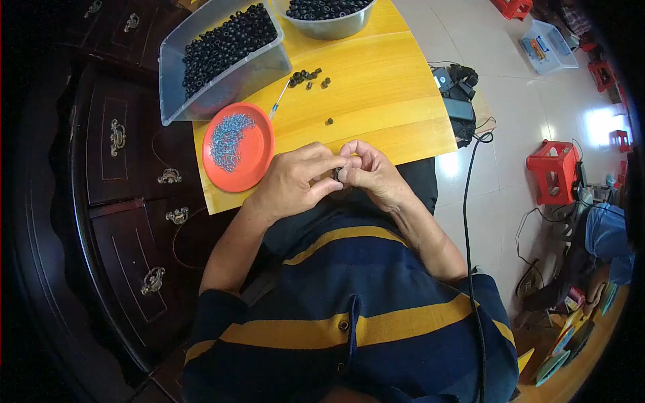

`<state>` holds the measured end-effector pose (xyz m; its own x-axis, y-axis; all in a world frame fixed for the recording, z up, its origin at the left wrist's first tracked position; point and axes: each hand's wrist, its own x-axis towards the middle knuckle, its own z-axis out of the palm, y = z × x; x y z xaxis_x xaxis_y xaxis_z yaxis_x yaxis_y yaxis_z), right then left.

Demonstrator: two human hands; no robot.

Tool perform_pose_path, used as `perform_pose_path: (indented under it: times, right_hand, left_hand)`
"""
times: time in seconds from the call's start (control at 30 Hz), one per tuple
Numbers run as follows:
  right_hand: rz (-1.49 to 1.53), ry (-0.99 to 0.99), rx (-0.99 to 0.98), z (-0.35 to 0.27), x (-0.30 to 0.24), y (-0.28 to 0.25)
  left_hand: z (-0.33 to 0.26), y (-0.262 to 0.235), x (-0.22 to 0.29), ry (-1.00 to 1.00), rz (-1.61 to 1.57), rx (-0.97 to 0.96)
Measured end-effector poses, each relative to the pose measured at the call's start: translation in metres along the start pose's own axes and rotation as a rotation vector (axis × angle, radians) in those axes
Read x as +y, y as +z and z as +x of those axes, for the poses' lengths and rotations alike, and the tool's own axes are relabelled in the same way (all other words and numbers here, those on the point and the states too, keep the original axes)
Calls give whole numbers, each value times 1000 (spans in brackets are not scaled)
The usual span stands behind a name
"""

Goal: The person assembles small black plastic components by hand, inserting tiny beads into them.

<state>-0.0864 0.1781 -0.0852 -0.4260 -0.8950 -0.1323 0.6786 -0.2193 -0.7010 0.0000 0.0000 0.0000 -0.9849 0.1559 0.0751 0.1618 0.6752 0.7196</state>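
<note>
Black part (337,174) | left hand (295,176), right hand (373,177) pinch it | any lettering too small to tell

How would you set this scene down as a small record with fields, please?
Hands: left hand and right hand together, fingers around a small dark piece
Held piece detail: mostly hidden by fingers
Surface: yellow table
Containers: rectangular clear tub and rounder tub, both holding black pieces
Plate: red plate with many small bluish pieces
Loose on table: dark cluster beyond the plate; single dark piece nearer the hands
Tool: slim rod-like tool beside the plate
</note>
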Motion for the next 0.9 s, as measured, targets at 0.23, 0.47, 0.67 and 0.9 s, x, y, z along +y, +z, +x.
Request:
perform_pose_path:
  times: [0.23,0.47,0.67,0.9]
  right_hand:
    - [36,13,64,-4,-8,8]
    - [-52,94,42,-2,-6,10]
    - [-67,64,25,0,-10,19]
    - [-72,72,-24,0,-9,12]
  left_hand:
    - [1,4,2,-9,-153,116]
    - [-1,2,-4,-26,-205,121]
    - [-2,7,-3,-9,-199,205]
    - [-3,7,-5,4,-187,204]
